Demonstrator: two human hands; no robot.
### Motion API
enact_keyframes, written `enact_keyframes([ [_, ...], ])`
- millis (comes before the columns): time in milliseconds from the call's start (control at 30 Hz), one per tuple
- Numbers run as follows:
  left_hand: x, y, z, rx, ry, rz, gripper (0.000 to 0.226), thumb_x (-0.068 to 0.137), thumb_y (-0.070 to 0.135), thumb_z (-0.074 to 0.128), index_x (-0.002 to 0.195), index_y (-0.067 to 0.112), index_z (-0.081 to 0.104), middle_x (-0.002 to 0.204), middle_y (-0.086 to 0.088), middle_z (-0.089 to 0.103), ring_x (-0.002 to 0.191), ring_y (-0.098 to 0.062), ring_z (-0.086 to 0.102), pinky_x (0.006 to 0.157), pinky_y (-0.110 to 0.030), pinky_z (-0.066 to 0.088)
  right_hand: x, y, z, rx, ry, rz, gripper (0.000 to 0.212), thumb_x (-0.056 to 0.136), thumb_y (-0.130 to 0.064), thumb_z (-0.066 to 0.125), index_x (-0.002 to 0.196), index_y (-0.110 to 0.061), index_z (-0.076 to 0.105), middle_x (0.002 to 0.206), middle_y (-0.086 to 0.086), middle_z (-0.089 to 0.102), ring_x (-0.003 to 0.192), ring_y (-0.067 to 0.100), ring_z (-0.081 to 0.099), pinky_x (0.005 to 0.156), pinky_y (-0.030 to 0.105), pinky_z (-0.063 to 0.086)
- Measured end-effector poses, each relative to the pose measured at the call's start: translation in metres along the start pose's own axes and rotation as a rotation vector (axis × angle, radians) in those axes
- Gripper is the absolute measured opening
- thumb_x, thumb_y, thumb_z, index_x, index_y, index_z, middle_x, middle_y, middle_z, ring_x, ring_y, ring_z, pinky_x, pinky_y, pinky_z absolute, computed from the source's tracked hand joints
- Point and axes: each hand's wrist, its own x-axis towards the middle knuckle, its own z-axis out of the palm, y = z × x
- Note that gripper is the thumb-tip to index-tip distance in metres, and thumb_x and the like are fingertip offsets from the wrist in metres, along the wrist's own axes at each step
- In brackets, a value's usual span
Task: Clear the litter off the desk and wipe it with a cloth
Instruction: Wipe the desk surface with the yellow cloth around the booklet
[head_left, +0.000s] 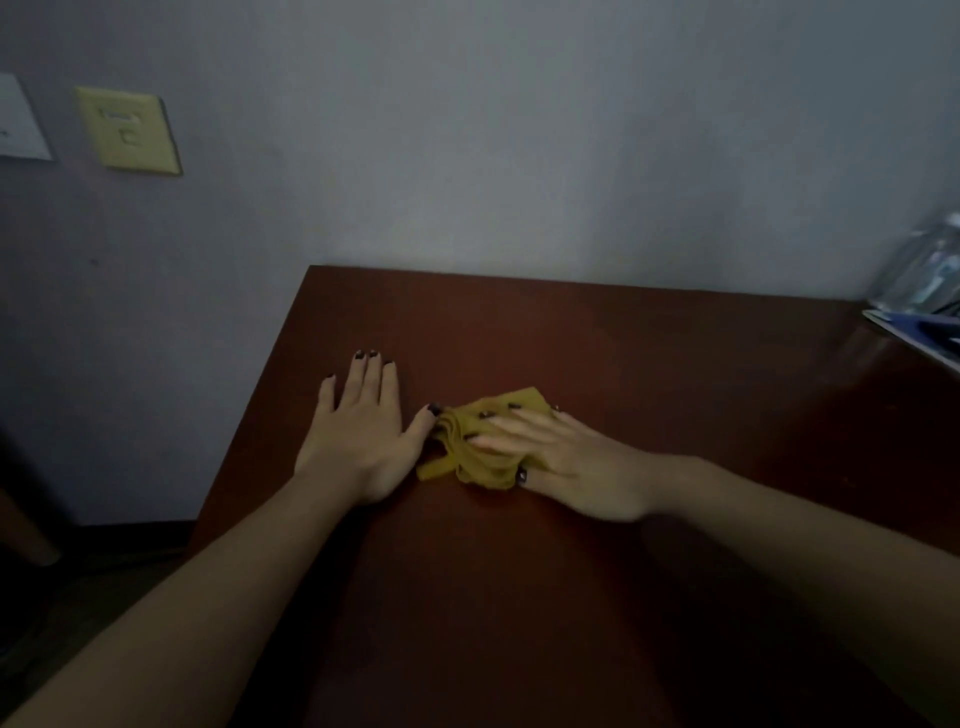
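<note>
Dim room, brown tabletop (519, 597): right hand (566, 462), fingers (501, 434) straight, presses yellow cloth (462, 457); left hand (358, 431) flat, gripping nothing. Prob best: even pressure, overlapping strokes.

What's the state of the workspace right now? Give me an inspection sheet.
Surface: reddish-brown desk, glossy; no litter seen on the visible part.
Job's things: yellow cloth, bunched, on the desk under the right hand.
Clutter: clear plastic bottle and blue-edged flat item at the far right edge, blurred.
Hands: left hand flat on the desk beside the cloth; right hand presses the cloth with straight fingers.
Cables: nothing seen.
Surroundings: pale wall behind; yellow wall plate and white plate at upper left.
</note>
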Motion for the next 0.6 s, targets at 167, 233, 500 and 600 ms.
enact_keyframes([
  [167,0.001,-0.002,0.0,-0.06,0.031,-0.01,0.077,0.092,0.059,0.007,0.15,0.011,-0.007,0.159,-0.006,-0.012,0.144,-0.015,-0.016,0.119,-0.038,-0.004,0.06,0.024,-0.025,0.003,-0.091,0.17,0.048,0.099,-0.047,0.022,0.145,-0.048,0.006,0.158,-0.014,-0.003,0.144,0.009,-0.008,0.114,0.042,-0.005],
  [233,0.003,-0.003,-0.001,-0.066,0.022,-0.003,0.076,0.092,0.06,0.008,0.15,0.013,-0.007,0.159,-0.005,-0.011,0.144,-0.014,-0.016,0.119,-0.037,-0.004,0.084,0.046,-0.026,-0.015,-0.028,0.239,0.049,0.1,-0.044,0.025,0.146,-0.044,0.01,0.158,-0.011,0.001,0.145,0.013,-0.003,0.115,0.045,-0.001],
  [500,0.005,-0.003,0.001,-0.039,0.026,0.001,0.081,0.085,0.065,0.003,0.15,0.019,-0.008,0.159,-0.005,-0.01,0.144,-0.015,-0.016,0.119,-0.038,-0.006,0.159,0.098,-0.037,-0.025,0.109,0.611,0.054,0.099,-0.041,0.022,0.15,-0.028,0.009,0.159,-0.004,0.003,0.146,0.021,0.003,0.116,0.047,0.005],
  [600,0.005,-0.001,0.001,-0.024,0.022,0.008,0.081,0.086,0.065,0.003,0.15,0.017,-0.008,0.159,-0.006,-0.011,0.144,-0.015,-0.016,0.118,-0.036,-0.005,0.161,0.089,-0.039,-0.014,0.03,0.569,0.05,0.099,-0.043,0.02,0.147,-0.044,0.007,0.159,-0.006,-0.004,0.145,0.024,-0.007,0.114,0.053,-0.005],
])
